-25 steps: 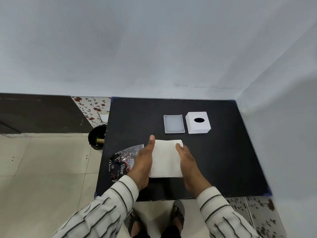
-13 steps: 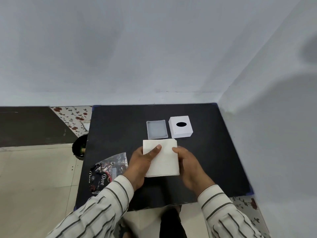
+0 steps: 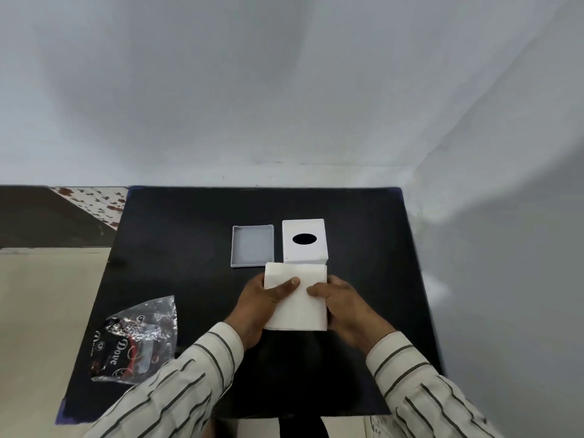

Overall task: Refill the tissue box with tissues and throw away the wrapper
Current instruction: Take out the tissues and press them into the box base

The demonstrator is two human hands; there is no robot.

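Observation:
A white stack of tissues (image 3: pixel 300 308) is held above the black table (image 3: pixel 189 248) between both hands. My left hand (image 3: pixel 259 308) grips its left side with the thumb on top. My right hand (image 3: pixel 344 308) grips the right side. Just beyond the stack stands the white tissue box cover (image 3: pixel 305 252) with a dark oval slot on top. To its left lies the shallow grey box base (image 3: pixel 252 245), open side up. The crumpled clear and black wrapper (image 3: pixel 132 343) lies at the table's near left.
Grey walls close the table in at the back and on the right. Beige floor tiles (image 3: pixel 41 311) lie to the left. A patterned strip and a dark panel run along the far left wall.
Both hands have lifted the tissue stack off the table and carried it forward and right, up to the near side of the tissue box cover. The camera view shifted left.

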